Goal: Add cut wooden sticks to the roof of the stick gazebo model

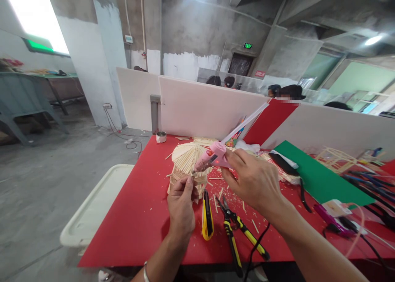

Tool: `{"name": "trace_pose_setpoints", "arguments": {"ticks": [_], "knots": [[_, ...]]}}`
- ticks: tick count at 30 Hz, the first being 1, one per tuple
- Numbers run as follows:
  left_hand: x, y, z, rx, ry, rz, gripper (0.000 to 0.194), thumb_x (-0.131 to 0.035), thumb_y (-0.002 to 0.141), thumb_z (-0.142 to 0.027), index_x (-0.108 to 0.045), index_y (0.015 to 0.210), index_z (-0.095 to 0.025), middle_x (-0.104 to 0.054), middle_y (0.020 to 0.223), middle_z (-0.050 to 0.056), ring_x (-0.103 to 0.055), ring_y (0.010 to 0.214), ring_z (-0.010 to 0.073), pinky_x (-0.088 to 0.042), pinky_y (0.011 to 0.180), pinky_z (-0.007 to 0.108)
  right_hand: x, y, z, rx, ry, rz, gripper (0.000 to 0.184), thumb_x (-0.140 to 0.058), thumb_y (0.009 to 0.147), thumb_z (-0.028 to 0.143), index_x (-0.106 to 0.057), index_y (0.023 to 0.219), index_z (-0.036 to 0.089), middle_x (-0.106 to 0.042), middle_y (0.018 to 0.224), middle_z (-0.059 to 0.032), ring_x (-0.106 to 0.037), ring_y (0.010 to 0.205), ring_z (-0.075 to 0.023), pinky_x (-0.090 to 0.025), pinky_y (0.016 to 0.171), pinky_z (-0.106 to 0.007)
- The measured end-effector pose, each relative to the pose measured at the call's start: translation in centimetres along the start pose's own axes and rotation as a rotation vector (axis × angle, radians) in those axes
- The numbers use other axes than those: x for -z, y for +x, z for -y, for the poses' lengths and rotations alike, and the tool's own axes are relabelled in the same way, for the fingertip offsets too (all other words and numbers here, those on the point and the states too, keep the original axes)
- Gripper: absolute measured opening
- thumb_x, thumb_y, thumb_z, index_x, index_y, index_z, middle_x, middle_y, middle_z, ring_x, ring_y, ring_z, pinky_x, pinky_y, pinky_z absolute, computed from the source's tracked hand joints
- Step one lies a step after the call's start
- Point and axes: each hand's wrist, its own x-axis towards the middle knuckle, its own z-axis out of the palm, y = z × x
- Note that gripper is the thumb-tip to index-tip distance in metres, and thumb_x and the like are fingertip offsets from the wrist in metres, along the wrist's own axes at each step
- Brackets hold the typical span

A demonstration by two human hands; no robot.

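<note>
My right hand (253,175) is wrapped round the grip of a pink hot glue gun (212,155), a long white glue stick (247,122) poking from its back. The gun's nozzle points down at the fingertips of my left hand (182,204). Thumb and fingers there are pinched together; what they hold is too small or hidden to name. Just behind lies a model of pale wooden sticks with a round, fanned-out roof (188,155); my left hand partly covers its lower part. A yellow utility knife (207,216) and yellow-black pliers (231,224) lie close by.
Stick scraps litter the red tabletop (129,228). A tape roll (161,137) stands at the back left. A green board (321,175), a power strip (335,222) and cables are at right. White partitions (197,107) rise behind, with people's heads beyond. A pale stool (95,199) stands left.
</note>
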Motion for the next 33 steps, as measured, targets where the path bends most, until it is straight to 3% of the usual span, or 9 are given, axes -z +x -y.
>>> {"name": "trace_pose_setpoints", "arguments": {"ticks": [7, 33], "knots": [[-0.13, 0.22, -0.13, 0.032, 0.027, 0.032, 0.035, -0.083, 0.057, -0.042, -0.065, 0.070, -0.015, -0.053, 0.045, -0.005, -0.042, 0.037, 0.0046, -0.031, 0.036, 0.015, 0.03, -0.04, -0.11, -0.020, -0.025, -0.049, 0.026, -0.052, 0.086, 0.029, -0.063, 0.107, 0.018, -0.062, 0.080, 0.0000, -0.052, 0.062, -0.0128, -0.023, 0.050, -0.026], [-0.15, 0.45, -0.35, 0.067, 0.001, 0.024, 0.039, -0.088, 0.047, -0.036, -0.066, 0.071, -0.014, -0.057, 0.050, -0.004, -0.044, 0.039, 0.0041, -0.031, 0.037, 0.015, -0.34, -0.34, 0.12, -0.042, -0.009, -0.032, 0.025, -0.053, 0.086, 0.028, -0.063, 0.107, 0.019, -0.060, 0.077, 0.0000, -0.052, 0.063, -0.0127, -0.023, 0.051, -0.025]]}}
